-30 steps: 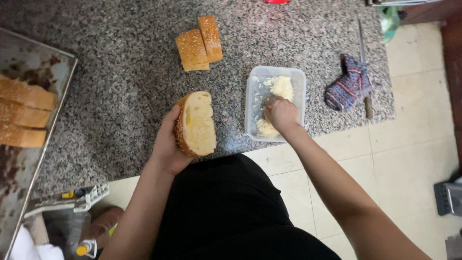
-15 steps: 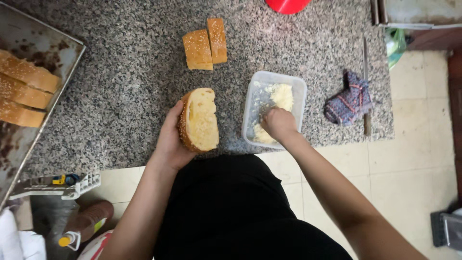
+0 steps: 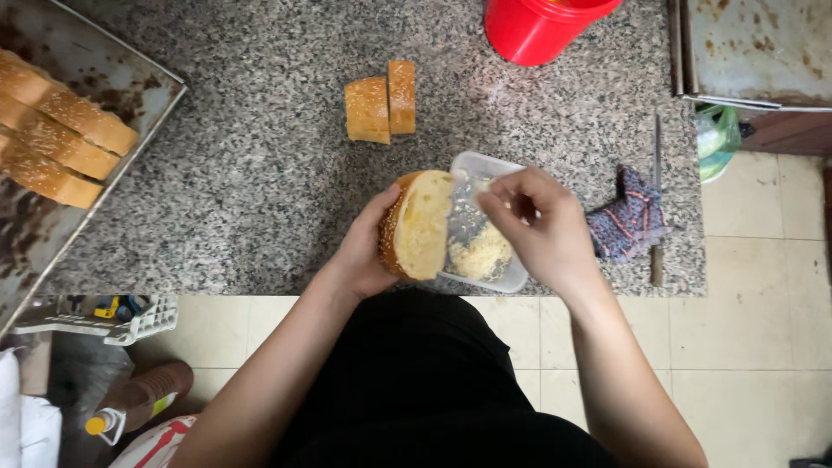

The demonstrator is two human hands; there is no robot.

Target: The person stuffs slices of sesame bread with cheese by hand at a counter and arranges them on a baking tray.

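Two hands at work over the granite counter's [image 3: 260, 173] near edge, bread and grated cheese between them.
Left hand [image 3: 362, 256] wraps around the crust of a sesame bread half [image 3: 419, 224], cut face turned up and tilted toward the clear plastic container [image 3: 511, 279]. Right hand [image 3: 542, 221] hovers above that container, fingertips pinched together; what they pinch can't be made out. Grated cheese [image 3: 481, 256] sits inside. Two bread slices [image 3: 380, 102] lie mid-counter, a red bucket [image 3: 542, 26] at the far edge, a baking tray [image 3: 130, 65] of loaves at the left.
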